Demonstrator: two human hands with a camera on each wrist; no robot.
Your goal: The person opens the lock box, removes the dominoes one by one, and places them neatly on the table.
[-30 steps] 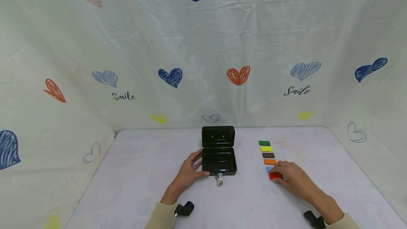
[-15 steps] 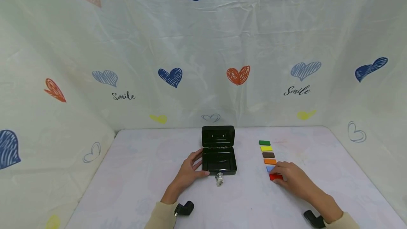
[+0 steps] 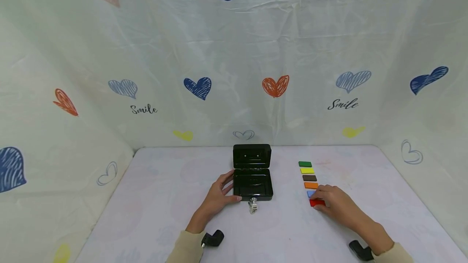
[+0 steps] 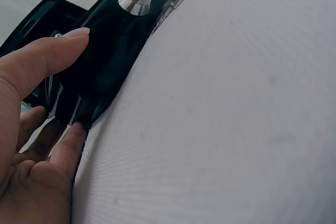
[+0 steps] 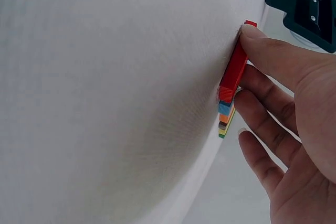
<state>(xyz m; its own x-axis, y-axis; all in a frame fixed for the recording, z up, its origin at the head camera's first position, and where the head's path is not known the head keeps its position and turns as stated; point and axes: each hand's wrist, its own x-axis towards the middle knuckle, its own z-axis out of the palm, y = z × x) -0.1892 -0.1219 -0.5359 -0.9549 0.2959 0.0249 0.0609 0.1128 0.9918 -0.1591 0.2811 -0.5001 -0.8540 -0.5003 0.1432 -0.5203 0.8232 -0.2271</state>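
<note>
A black metal cash box [image 3: 253,184] stands on the table with its lid [image 3: 252,156] raised, and its tray holds nothing visible. My left hand [image 3: 215,198] grips its near left corner, thumb on the front face and fingers along the left side. Keys [image 3: 253,206] hang from the lock [image 4: 135,1] on the front. Farther right, my right hand [image 3: 338,206] pinches a red wooden block [image 5: 234,69] between thumb and fingers, low at the tabletop. That block is the nearest of a row, close to a blue block [image 3: 310,193] partly covered by my fingers.
Beyond the blue block lie an orange block [image 3: 310,185], a brown block [image 3: 309,178], a yellow block [image 3: 307,171] and a green block [image 3: 305,164]. The white table [image 3: 164,198] ends at a pale curtain [image 3: 234,52] printed with hearts, behind and at the sides.
The head view has shifted very slightly. Both hands, the cash box and the row of blocks stay as they were.
</note>
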